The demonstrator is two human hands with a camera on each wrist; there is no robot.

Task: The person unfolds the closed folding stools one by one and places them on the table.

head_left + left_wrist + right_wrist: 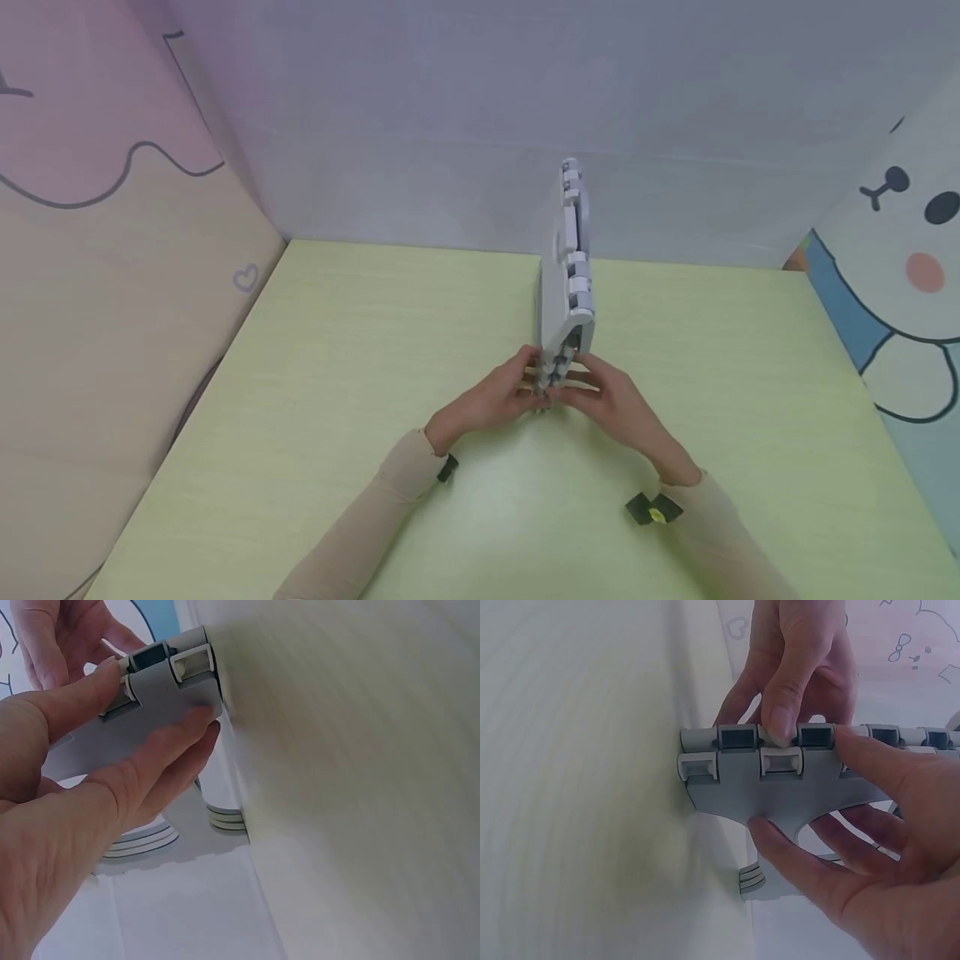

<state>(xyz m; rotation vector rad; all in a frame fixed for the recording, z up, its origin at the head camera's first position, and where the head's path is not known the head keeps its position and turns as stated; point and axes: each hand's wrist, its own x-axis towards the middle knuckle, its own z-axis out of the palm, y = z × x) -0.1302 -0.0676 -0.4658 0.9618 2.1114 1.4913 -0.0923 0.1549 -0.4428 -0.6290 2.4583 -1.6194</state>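
beige sleeves (pixel 360 521) lead to both hands (pixel 491 396) (pixel 617 404), curled and gripping a smooth grey panel (pixel 554 296) with notched edges.

No readable text, brand or number in any view. One sign: a heart outline (pixel 245 277) on the left-hand wall sheet (pixel 112 333). Wrist views soft; fine marks on the grey hinged plastic piece (pixel 736 787) may escape reading.

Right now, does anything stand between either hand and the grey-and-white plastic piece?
Nothing visible does: the left hand and right hand both hold the grey-and-white plastic piece directly, at its near end.
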